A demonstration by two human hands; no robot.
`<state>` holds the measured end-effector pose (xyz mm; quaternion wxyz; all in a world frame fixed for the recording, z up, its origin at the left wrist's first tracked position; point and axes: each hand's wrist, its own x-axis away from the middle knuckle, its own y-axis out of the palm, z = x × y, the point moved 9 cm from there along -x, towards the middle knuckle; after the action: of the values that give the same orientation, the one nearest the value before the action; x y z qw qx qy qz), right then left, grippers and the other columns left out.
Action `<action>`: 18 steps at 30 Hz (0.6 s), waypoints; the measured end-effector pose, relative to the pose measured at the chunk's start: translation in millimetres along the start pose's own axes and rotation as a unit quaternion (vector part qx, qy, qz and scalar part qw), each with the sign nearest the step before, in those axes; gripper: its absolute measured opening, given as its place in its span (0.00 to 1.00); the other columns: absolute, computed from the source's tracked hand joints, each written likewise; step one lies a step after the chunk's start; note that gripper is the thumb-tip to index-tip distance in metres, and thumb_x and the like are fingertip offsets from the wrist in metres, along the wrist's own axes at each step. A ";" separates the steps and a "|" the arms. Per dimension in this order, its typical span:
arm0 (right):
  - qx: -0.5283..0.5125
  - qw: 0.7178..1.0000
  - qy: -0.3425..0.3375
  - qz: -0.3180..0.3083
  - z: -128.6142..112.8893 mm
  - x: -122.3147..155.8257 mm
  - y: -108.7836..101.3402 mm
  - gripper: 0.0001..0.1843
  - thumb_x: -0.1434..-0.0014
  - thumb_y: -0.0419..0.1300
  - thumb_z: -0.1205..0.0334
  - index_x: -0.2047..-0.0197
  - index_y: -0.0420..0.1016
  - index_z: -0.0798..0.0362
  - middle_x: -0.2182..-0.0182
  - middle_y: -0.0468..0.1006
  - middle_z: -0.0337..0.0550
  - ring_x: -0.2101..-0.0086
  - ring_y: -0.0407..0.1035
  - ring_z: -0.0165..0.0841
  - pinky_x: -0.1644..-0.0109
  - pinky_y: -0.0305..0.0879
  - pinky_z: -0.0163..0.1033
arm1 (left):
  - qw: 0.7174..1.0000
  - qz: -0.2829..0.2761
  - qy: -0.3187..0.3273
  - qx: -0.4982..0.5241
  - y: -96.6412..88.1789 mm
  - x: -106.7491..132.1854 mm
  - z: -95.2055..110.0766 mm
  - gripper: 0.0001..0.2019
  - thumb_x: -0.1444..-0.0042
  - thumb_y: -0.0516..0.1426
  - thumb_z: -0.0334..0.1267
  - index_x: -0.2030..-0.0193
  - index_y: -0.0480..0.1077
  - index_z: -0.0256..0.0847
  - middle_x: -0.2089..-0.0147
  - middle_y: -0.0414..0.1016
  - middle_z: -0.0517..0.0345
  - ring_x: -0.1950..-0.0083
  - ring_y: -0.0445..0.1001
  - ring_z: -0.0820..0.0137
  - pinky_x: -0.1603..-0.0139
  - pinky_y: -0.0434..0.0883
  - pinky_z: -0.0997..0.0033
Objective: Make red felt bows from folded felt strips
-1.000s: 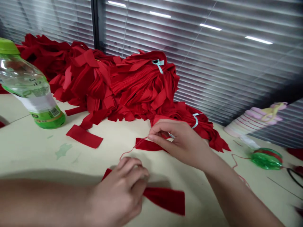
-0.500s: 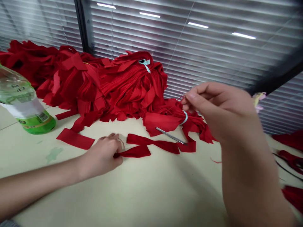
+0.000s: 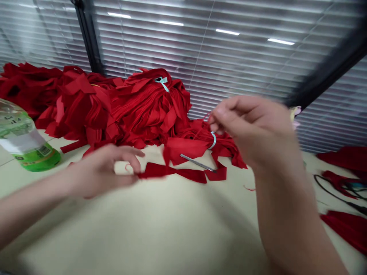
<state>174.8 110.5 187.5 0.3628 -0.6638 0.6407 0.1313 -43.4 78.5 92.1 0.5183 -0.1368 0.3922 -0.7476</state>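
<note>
My left hand [image 3: 106, 170] is raised a little off the cream table [image 3: 160, 229] and pinches the end of a red fabric bow piece [image 3: 172, 172]; the hand is blurred. My right hand [image 3: 252, 133] is held up higher at the right, its thumb and forefinger pinched on a thin red thread [image 3: 207, 116] near the bundles. A thin metal needle-like tool [image 3: 197, 163] lies on the red strips between the hands.
A large heap of red fabric strips [image 3: 114, 107], tied in bundles with pale blue ribbon [image 3: 162, 82], fills the table's back along window blinds. A green-labelled plastic bottle [image 3: 25, 145] stands at the left. Black cords [image 3: 338, 193] and more red pieces [image 3: 346, 225] lie at the right.
My right hand pulled up and away from the table with the thread. My left hand moved left and lifted with the bow piece. The view shifted right.
</note>
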 end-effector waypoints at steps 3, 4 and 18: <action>0.045 0.994 0.045 -0.086 26.3 16.2 19.3 0.06 0.44 0.61 0.63 0.72 0.74 0.53 0.73 0.74 0.39 0.72 0.68 0.28 0.71 0.63 0.35 | 0.986 -0.041 0.106 -0.125 56.5 17.4 52.5 0.06 0.49 0.53 0.28 0.72 0.69 0.41 0.41 0.62 0.48 0.35 0.55 0.53 0.42 0.63 0.49; 0.058 0.993 0.029 -0.102 30.7 24.2 22.3 0.05 0.45 0.62 0.62 0.71 0.75 0.52 0.66 0.75 0.42 0.66 0.70 0.32 0.67 0.65 0.36 | 0.980 -0.042 0.131 -0.142 69.5 19.0 65.5 0.06 0.48 0.53 0.27 0.71 0.68 0.40 0.38 0.58 0.46 0.33 0.51 0.52 0.40 0.59 0.46; -0.021 0.979 0.146 -0.139 58.6 116.5 -1.5 0.07 0.42 0.59 0.60 0.70 0.74 0.51 0.58 0.72 0.45 0.57 0.68 0.35 0.50 0.63 0.42 | 0.985 -0.099 0.139 0.031 131.4 -26.6 83.6 0.06 0.52 0.55 0.23 0.73 0.66 0.38 0.70 0.70 0.59 0.64 0.69 0.69 0.61 0.66 0.69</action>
<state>210.1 60.5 72.3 0.2658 -0.7662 0.5850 -0.0054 106.7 44.5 56.6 0.3860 -0.0533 0.4217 -0.8188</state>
